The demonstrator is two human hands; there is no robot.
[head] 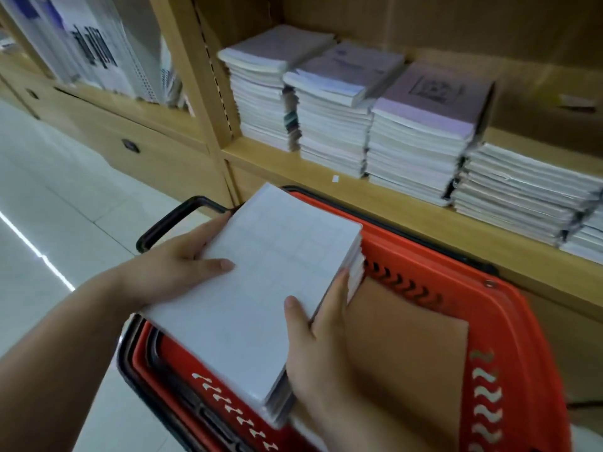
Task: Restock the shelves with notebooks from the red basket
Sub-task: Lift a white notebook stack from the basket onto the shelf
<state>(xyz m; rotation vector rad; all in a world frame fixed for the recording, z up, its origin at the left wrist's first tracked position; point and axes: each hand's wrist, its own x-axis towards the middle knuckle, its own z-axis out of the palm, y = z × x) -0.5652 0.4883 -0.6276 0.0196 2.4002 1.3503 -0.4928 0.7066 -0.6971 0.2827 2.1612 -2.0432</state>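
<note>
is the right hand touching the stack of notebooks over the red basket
Touching. The head view shows the right hand gripping the stack of notebooks at its right edge, thumb lying on the top cover and fingers wrapped under the side.

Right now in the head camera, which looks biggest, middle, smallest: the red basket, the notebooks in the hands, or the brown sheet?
1. Red basket
2. Notebooks
3. Brown sheet, partly hidden, so unsure

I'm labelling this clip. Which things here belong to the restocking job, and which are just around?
Job: stack of notebooks held by left hand and right hand; red basket; shelf with notebook piles.
Around: brown sheet in basket; upright folders; floor.
</note>
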